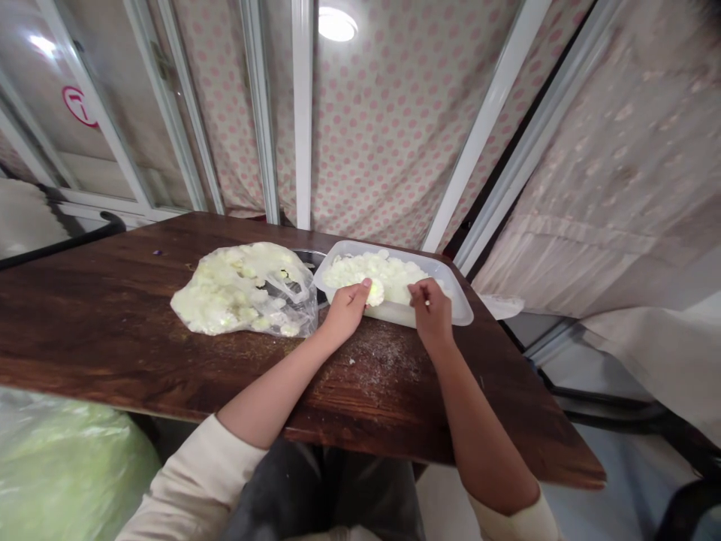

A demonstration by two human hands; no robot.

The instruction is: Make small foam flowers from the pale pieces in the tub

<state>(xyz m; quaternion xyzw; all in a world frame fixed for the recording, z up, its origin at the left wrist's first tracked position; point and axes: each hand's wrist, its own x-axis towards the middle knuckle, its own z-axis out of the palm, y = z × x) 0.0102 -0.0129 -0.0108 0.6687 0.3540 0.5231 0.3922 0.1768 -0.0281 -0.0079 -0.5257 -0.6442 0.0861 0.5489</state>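
pale slices fill the tray, and more sit in the clear bag on the table. your left hand pinches one slice at the tray's edge. your right hand curls over the tray, but you can't tell if it holds anything.

A green bag sits below the wood table. Behind hangs cloth with pink dots — beside a glass window.
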